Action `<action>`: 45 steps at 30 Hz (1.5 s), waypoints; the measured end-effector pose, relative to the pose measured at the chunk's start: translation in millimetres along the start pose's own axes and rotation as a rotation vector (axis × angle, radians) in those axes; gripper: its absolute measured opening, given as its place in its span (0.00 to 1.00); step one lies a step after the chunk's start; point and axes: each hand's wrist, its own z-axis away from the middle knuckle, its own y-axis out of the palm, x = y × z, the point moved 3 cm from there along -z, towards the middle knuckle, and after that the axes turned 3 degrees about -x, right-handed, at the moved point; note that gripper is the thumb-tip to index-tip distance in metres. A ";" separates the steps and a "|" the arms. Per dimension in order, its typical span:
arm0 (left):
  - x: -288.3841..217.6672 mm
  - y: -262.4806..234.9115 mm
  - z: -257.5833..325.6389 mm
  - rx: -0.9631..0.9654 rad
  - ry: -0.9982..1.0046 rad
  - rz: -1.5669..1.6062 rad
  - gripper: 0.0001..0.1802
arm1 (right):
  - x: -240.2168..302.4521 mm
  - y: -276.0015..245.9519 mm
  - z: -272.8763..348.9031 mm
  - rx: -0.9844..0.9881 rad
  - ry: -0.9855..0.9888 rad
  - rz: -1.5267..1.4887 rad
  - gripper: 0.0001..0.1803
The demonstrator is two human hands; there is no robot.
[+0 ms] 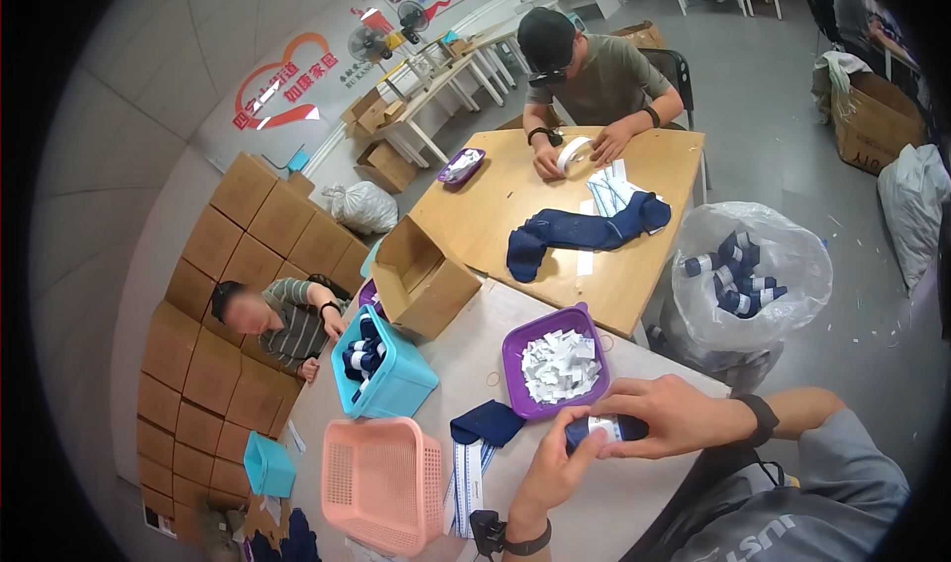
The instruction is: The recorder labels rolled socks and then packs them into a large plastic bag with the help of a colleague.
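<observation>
You grip a rolled dark blue sock (606,429) in both hands above the near edge of the pale table (466,349), your left hand (557,473) clasping its end and your right hand (669,415) closed over its top, seemingly fitting a white paper band (601,424) around it. Next, I judge, the band needs holding snug; a purple tray of paper slips (555,362) sits just beyond, blue and pink baskets to your left, while others work among stacked cartons

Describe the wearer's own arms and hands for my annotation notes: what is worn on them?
Both hands are bare. The left hand has a black wrist strap with a small black device. The right hand has a black wristband, and a grey sleeve covers the upper arm.
</observation>
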 end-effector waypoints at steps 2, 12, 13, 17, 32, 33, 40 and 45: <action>19.0 -10.1 -19.1 -0.002 -0.032 0.007 0.21 | -12.1 -10.9 0.6 -0.006 0.041 -0.060 0.27; 120.3 -229.9 -101.7 -1.023 -0.150 0.644 0.31 | -124.5 -63.3 94.1 -0.472 0.533 -0.833 0.25; 127.6 -240.2 -112.4 -1.175 -0.156 0.704 0.30 | -136.4 -67.1 111.7 -0.494 0.529 -0.820 0.25; 147.5 -296.3 -130.0 -1.499 0.027 0.598 0.20 | -140.7 -98.2 136.9 -0.615 0.677 -0.841 0.23; 107.9 -310.4 -41.1 -1.855 0.370 -0.203 0.25 | -223.4 -157.2 163.9 -1.001 0.941 -0.469 0.19; 97.1 -302.9 -35.1 -1.844 0.374 -0.251 0.25 | -232.9 -157.5 164.3 -1.020 0.863 -0.200 0.20; 19.2 -253.6 15.9 -1.713 0.379 -0.642 0.25 | -248.8 -148.4 165.8 -0.798 0.669 0.594 0.33; -25.7 -221.4 50.2 -1.585 0.429 -0.883 0.26 | -238.7 -155.4 176.6 -0.854 0.668 0.421 0.29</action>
